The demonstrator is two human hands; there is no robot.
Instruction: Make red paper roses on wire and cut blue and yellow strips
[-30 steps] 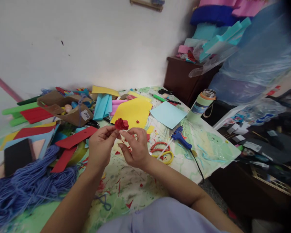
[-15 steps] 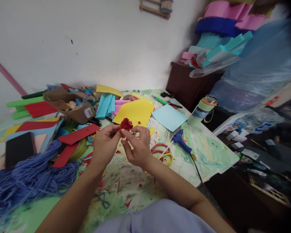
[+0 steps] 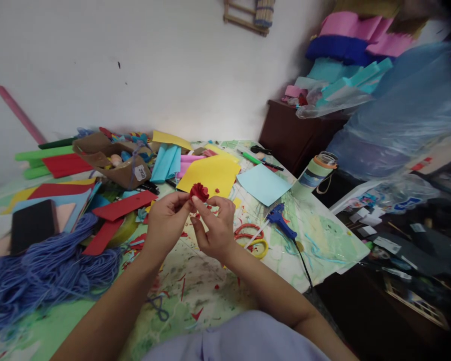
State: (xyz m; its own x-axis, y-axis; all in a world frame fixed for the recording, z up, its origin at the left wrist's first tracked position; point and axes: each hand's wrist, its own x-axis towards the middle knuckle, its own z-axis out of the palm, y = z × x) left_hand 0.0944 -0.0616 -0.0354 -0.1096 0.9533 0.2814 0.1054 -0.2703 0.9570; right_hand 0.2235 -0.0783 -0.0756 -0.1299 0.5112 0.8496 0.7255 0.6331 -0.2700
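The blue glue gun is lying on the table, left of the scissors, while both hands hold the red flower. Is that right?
Not quite: the head view shows the blue glue gun to the right of the scissors, not the left. It does lie on the table, and the left hand and right hand both hold the red flower.

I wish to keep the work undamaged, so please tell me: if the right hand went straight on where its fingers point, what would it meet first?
The red flower, which the right hand seems to touch; next, probably the left hand, though depth here is unclear.
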